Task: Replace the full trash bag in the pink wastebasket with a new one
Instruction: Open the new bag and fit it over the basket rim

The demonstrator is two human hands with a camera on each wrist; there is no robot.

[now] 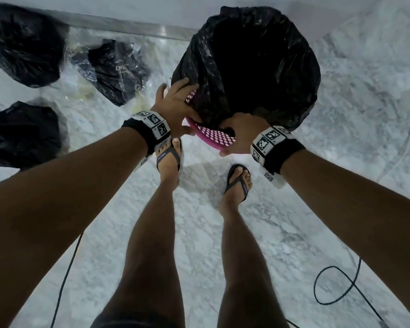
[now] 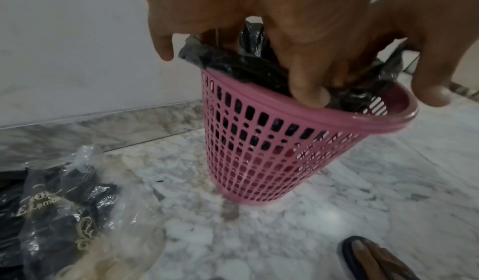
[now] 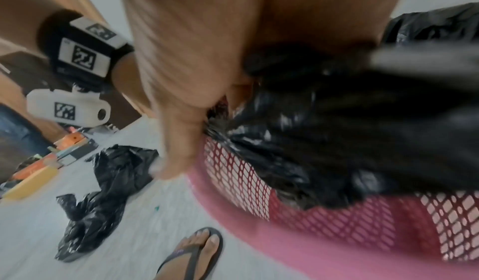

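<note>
The pink mesh wastebasket (image 1: 213, 137) stands on the marble floor by the wall, tilted toward me. A black trash bag (image 1: 258, 67) sits in it, its mouth billowing wide open above the rim. My left hand (image 1: 179, 100) grips the bag's edge at the left rim. In the left wrist view its fingers (image 2: 308, 91) curl into the bag (image 2: 241, 67) just inside the basket (image 2: 272, 151). My right hand (image 1: 239, 133) grips the bag's edge at the near rim. In the right wrist view the thumb (image 3: 176, 151) lies beside the bunched film (image 3: 324, 141) over the basket (image 3: 337, 233).
Two filled black bags (image 1: 26, 43) (image 1: 21, 136) lie on the floor at left. A clear packet of folded black bags (image 1: 114, 72) lies between them and the basket. My feet in flip-flops (image 1: 168, 159) (image 1: 238, 183) stand close to the basket. A black cable (image 1: 341, 287) loops at right.
</note>
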